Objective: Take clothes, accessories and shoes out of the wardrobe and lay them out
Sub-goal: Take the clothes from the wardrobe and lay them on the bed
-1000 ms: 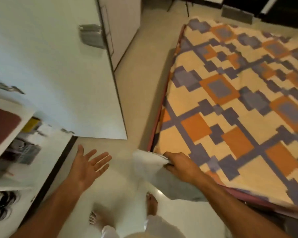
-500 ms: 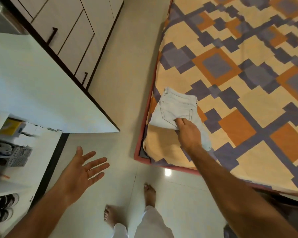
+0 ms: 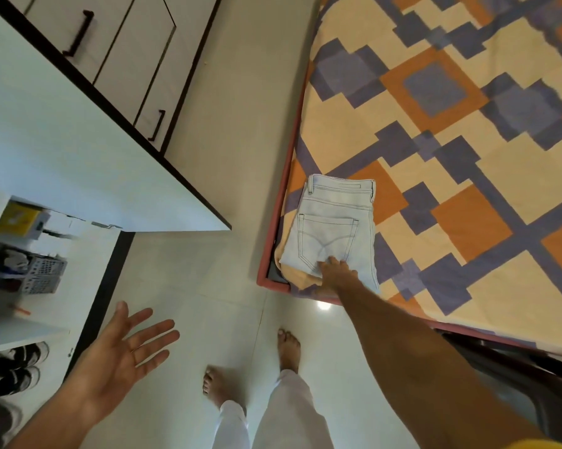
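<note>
Folded pale jeans (image 3: 333,226) are laid on the bed (image 3: 467,176), at its near corner beside the floor (image 3: 240,124). The long axis of the folded bundle is set roughly along the bed's side edge, running away from the person: the waistband is pointed to the far end, and the folded end is turned toward the person. The back pocket is shown face up, its stitched lower point aimed at the near end. The bundle is tilted only slightly off the bed's edge line, and its near left corner is seen just at the mattress edge.

The right hand (image 3: 336,273) is rested on the near end of the jeans, below the pocket, with the fingers laid on the cloth; whether they are pressed flat or hooked into the fabric cannot be told. The arm is stretched out from the lower right.

The left hand (image 3: 124,348) is held in the air above the floor, palm up, fingers straight and spread, with nothing in it.

At the left the wardrobe (image 3: 46,280) is seen with its white door (image 3: 72,157) swung wide. Inside, a yellow box (image 3: 17,218) is placed on an upper shelf, a grey basket (image 3: 43,273) is set below it, and black-and-white shoes (image 3: 12,367) are kept on the bottom level. Bare feet (image 3: 287,348) are planted on the pale floor between the wardrobe and the bed.
</note>
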Action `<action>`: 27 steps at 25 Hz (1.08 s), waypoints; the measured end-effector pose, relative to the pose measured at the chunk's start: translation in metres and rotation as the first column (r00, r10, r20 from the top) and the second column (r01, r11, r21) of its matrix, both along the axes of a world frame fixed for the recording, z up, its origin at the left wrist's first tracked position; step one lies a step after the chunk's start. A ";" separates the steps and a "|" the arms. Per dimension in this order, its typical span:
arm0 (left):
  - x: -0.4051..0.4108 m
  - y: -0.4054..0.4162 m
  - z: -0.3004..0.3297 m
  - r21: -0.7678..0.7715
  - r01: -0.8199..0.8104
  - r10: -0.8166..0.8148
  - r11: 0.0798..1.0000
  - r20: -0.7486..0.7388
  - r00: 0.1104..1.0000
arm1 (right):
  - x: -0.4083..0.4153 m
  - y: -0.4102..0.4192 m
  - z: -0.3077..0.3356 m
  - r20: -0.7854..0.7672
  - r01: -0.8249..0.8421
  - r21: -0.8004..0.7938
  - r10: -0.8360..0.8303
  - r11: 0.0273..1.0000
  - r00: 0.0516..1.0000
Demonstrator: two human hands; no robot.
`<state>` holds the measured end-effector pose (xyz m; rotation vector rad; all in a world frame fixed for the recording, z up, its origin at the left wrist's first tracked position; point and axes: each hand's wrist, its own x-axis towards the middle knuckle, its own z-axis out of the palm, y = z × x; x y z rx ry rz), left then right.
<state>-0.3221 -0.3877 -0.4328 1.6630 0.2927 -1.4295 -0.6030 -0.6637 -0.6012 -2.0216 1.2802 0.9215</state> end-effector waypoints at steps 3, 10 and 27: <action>0.006 -0.005 0.022 -0.036 0.028 -0.027 0.999 0.011 1.000 | 0.024 0.002 0.042 0.262 0.081 -0.295 -0.001 0.952 0.965; 0.040 0.023 0.102 -0.233 -0.176 0.260 0.956 0.404 0.877 | 0.150 0.087 0.183 0.756 0.060 -0.365 0.258 0.929 0.602; 0.328 0.327 0.245 -0.514 -0.500 0.685 0.697 0.684 0.252 | 0.516 0.333 0.387 0.803 -0.377 -0.581 0.585 0.722 -0.117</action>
